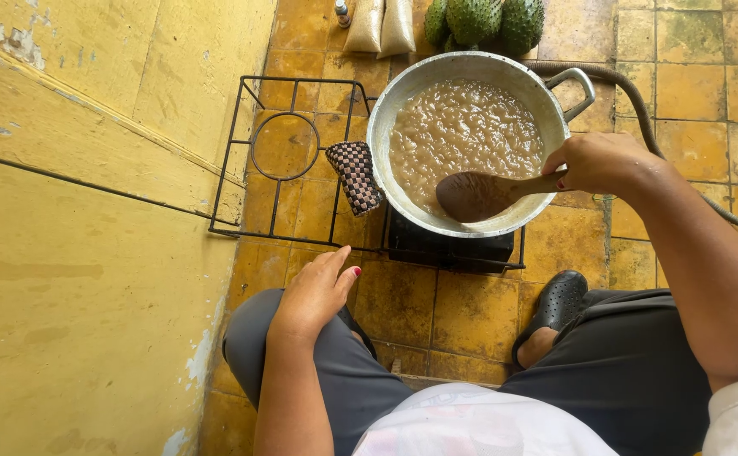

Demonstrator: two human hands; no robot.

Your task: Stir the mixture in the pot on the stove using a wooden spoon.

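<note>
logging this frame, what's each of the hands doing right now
left hand: open, resting on the knee, holding nothing
right hand: closed on the wooden spoon in the pot

Green soursops, two pale bags, checkered potholder; hose, black shoe

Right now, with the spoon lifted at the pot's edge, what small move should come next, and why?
Probably dip the wooden spoon, held by the right hand, back into the bubbling brown mixture in the pot and stir: its bowl sits at the near rim, and the left hand rests idle on the knee.
</note>
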